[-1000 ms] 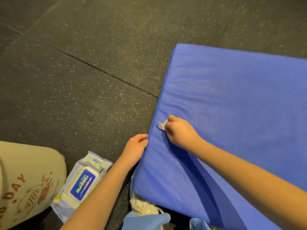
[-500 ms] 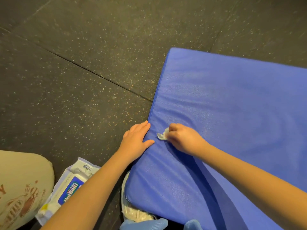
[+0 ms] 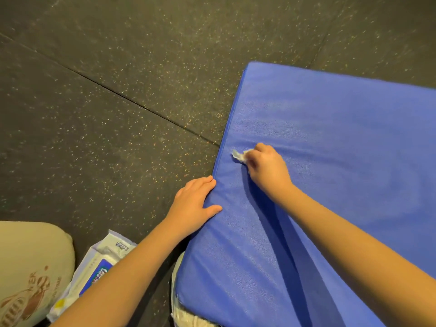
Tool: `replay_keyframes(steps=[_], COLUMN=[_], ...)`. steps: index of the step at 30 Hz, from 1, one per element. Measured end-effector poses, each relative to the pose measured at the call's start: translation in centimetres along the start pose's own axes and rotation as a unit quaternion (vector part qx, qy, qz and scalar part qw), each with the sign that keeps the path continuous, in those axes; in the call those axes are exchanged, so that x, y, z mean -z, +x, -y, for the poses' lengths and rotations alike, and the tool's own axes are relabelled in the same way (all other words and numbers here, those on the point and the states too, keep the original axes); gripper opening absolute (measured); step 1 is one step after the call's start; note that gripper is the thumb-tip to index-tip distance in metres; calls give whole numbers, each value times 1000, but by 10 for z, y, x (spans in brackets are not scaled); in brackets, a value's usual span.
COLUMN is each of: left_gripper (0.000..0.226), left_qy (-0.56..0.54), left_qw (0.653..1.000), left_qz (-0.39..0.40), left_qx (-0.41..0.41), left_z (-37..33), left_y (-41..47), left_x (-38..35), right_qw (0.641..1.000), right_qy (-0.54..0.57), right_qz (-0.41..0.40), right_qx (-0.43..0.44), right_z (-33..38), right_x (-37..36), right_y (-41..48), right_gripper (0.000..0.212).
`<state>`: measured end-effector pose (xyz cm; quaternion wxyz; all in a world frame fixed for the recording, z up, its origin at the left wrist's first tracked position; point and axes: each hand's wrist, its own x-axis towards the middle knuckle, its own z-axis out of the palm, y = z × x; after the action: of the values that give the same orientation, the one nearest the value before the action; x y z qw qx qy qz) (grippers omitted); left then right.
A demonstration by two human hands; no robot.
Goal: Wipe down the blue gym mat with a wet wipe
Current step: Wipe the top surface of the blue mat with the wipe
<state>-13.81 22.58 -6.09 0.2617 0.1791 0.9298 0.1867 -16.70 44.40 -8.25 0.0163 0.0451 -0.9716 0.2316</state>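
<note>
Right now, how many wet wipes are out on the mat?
1: a crumpled wet wipe gripped in the right hand, near the blue mat's left edge. More may be inside the wipe pack on the floor.

Dark rubber floor (image 3: 118, 67) is flecked w/ pale & orange specks and is split by a straight seam (image 3: 132, 100) running diag. from upper left to centre. Bottom left: beige fabric (image 3: 30, 260) is printed w/ a brown design (image 3: 28, 300); lettering can't be read. Just beside it, a white wipes pack (image 3: 103, 258) is laid flat, partly hidden; blue label (image 3: 99, 272) & yellow tab (image 3: 60, 303) are shown. Bottom centre: white crumpled material (image 3: 186, 317), kind not identifiable.
</note>
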Motion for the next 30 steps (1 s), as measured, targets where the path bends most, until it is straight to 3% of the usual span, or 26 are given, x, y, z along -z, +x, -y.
replay_keyframes(steps=[2, 4, 6, 9, 11, 12, 17, 20, 22, 23, 27, 30], left_gripper=[65, 44, 41, 46, 44, 43, 35, 22, 34, 40, 40, 25], left_qy=[-8, -30, -36, -29, -77, -121, -330, -375, -367, -345, -262, -231], left_qw=[1000, 999, 999, 999, 996, 991, 929, 908, 907, 913, 945, 959], left_qz=[-8, -34, -35, 4, 14, 9, -16, 1, 24, 30, 41, 40], left_qx=[4, 12, 19, 29, 47, 63, 166, 187, 208, 215, 192, 161], left_z=[1, -1, -3, -4, -8, -10, -22, -39, -47, -49, -63, -61], left_y=[8, 22, 38, 62, 72, 76, 101, 115, 122, 125, 141, 154], left_x=[5, 12, 17, 21, 23, 24, 34, 50, 59, 63, 80, 87], right_qw=[997, 982, 972, 991, 1000, 1000, 965, 988, 998, 998, 983, 987], right_qy=[41, 51, 46, -5, -6, 9, 22, -15, 15, 39, 71, 63], right_qz=[15, 90, 115, 56, -11, -18, 109, 45, -16, -26, 0, -15], right_qx=[59, 157, 199, 125, 24, 14, 236, 150, 56, 51, 170, 149], right_z=[13, 24, 18, -4, -17, -18, 0, -17, -20, -16, -5, -18], right_x=[-9, -14, -12, -8, -11, -13, -8, -1, 0, -1, 6, 21], right_y=[-7, -22, -18, 17, 36, 38, 11, 41, 53, 53, 39, 53], right_gripper=[17, 11, 7, 3, 6, 7, 10, 17, 16, 14, 8, 11])
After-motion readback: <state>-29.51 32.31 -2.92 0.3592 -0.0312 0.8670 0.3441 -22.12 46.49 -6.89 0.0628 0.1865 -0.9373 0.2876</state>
